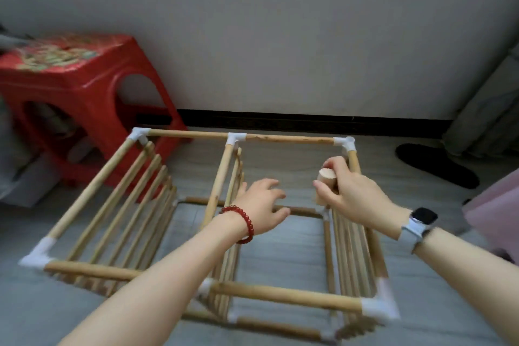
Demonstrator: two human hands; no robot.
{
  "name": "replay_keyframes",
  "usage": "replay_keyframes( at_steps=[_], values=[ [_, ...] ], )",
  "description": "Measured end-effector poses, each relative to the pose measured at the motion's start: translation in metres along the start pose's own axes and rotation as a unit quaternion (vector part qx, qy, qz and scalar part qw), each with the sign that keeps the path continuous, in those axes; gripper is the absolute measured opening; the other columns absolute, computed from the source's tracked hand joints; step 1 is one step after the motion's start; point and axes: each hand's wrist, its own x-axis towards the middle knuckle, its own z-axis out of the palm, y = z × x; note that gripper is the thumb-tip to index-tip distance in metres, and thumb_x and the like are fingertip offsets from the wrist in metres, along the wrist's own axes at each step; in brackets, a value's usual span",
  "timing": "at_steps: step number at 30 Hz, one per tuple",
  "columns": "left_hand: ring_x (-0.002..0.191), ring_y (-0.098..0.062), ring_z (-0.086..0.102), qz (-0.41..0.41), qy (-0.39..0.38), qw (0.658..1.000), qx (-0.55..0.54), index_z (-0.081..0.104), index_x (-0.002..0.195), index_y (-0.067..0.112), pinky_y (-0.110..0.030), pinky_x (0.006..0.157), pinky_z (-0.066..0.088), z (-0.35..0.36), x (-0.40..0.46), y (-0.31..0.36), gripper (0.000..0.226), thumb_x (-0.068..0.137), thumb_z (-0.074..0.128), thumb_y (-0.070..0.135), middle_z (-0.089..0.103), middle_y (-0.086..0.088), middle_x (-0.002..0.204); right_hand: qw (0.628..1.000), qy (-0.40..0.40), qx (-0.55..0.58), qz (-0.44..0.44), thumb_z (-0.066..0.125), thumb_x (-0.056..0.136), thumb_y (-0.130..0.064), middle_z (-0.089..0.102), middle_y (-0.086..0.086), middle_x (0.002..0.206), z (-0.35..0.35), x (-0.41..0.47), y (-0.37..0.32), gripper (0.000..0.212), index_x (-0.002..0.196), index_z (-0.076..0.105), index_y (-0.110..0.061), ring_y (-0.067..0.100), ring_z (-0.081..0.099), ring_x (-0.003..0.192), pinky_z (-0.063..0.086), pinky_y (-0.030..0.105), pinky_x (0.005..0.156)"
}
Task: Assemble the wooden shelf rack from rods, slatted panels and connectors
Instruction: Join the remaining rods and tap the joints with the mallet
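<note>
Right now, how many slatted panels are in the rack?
3: left panel at the rack's left end, middle panel at its centre, right panel at its right end. None looks hidden.

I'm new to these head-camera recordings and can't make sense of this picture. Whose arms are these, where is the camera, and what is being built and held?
The camera sits on a person's head, looking forward and down, so the arms are that person's own. On the floor lies a partly built wooden rack: rods joined by white connectors, with slatted panels between. The right hand, with a watch on the wrist, grips a short wooden rod held upright. The left hand, with a red bead bracelet, reaches forward, open. A red stool stands behind.
</note>
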Motion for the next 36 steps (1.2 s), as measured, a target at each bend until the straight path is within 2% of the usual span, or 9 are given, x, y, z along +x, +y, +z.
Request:
replay_keyframes(
  at_steps=[3,7,11,14,18,22,25,31,36],
  values=[
    [0.127,-0.012,0.041,-0.011,0.075,0.997,0.006,0.055,0.125,0.022,-0.036,0.109,0.027,-0.018,-0.071,-0.037,0.037,0.094,0.045,0.040,0.048,0.004,0.134,0.992,-0.076,-0.040,-0.089,0.041,0.091,-0.050,0.052,-0.009,0.076,0.009,-0.020,-0.058,0.027,0.094,0.032,-0.024,0.030,0.060,0.077,0.034,0.033,0.060],
    [0.118,-0.016,0.049,-0.110,0.084,0.990,-0.022,0.052,0.128,0.023,-0.040,0.106,0.034,-0.021,-0.160,-0.087,0.039,0.095,0.043,0.040,0.054,0.004,0.127,0.959,-0.119,-0.148,-0.212,0.041,0.087,-0.034,0.052,-0.002,0.095,0.029,-0.039,-0.122,0.014,0.089,0.039,-0.021,0.029,0.054,0.071,0.038,0.032,0.059],
    [0.120,-0.014,0.046,-0.199,0.017,0.979,0.029,0.053,0.125,0.030,-0.047,0.114,0.013,-0.010,-0.198,-0.113,0.045,0.094,0.032,0.055,0.056,0.007,0.123,0.918,-0.188,-0.243,-0.250,0.040,0.088,-0.042,0.064,-0.001,0.093,0.051,-0.050,-0.155,0.026,0.093,0.054,-0.020,0.030,0.061,0.083,0.033,0.028,0.060],
    [0.114,-0.014,0.048,-0.194,0.028,0.980,0.031,0.059,0.106,0.036,-0.054,0.113,0.005,-0.005,-0.204,-0.116,0.041,0.091,0.030,0.060,0.060,0.010,0.110,0.914,-0.218,-0.252,-0.232,0.043,0.088,-0.050,0.065,0.000,0.090,0.056,-0.052,-0.167,0.030,0.093,0.055,-0.022,0.029,0.062,0.083,0.034,0.028,0.060],
    [0.115,-0.015,0.045,-0.166,0.021,0.983,0.081,0.052,0.115,0.030,-0.049,0.113,0.005,0.002,-0.207,-0.115,0.038,0.091,0.040,0.057,0.054,0.008,0.115,0.860,-0.254,-0.352,-0.270,0.056,0.086,-0.044,0.064,0.000,0.090,0.059,-0.058,-0.177,0.023,0.096,0.054,-0.024,0.024,0.059,0.079,0.030,0.029,0.057],
    [0.110,-0.015,0.045,-0.156,0.074,0.980,0.097,0.050,0.111,0.028,-0.035,0.103,0.019,0.006,-0.206,-0.104,0.024,0.094,0.043,0.044,0.052,0.007,0.111,0.842,-0.242,-0.409,-0.256,0.049,0.089,-0.025,0.063,0.000,0.087,0.056,-0.064,-0.175,0.014,0.099,0.057,-0.021,0.023,0.054,0.070,0.023,0.024,0.048],
    [0.104,-0.014,0.046,-0.109,0.136,0.980,0.097,0.051,0.109,0.026,-0.030,0.092,0.022,-0.005,-0.194,-0.089,0.024,0.094,0.043,0.043,0.052,0.008,0.107,0.853,-0.186,-0.426,-0.236,0.045,0.089,-0.027,0.062,0.003,0.097,0.028,-0.060,-0.162,0.017,0.103,0.055,-0.022,0.026,0.062,0.083,0.025,0.028,0.051],
    [0.096,-0.015,0.051,-0.071,0.265,0.960,0.051,0.050,0.107,0.024,-0.030,0.081,0.023,-0.059,-0.136,-0.040,0.016,0.096,0.043,0.034,0.057,0.008,0.099,0.869,-0.042,-0.472,-0.143,0.039,0.095,-0.025,0.054,0.003,0.113,-0.043,-0.017,-0.134,0.023,0.114,0.051,-0.021,0.026,0.054,0.103,0.032,0.030,0.065],
    [0.099,-0.020,0.056,-0.115,0.272,0.951,0.095,0.050,0.113,0.025,-0.034,0.079,0.031,-0.086,-0.073,-0.026,0.024,0.099,0.035,0.036,0.060,0.003,0.105,0.924,0.078,-0.370,-0.050,0.037,0.094,-0.013,0.053,0.005,0.108,-0.054,0.012,-0.119,0.024,0.114,0.049,-0.017,0.028,0.057,0.099,0.036,0.032,0.064]
  ],
)
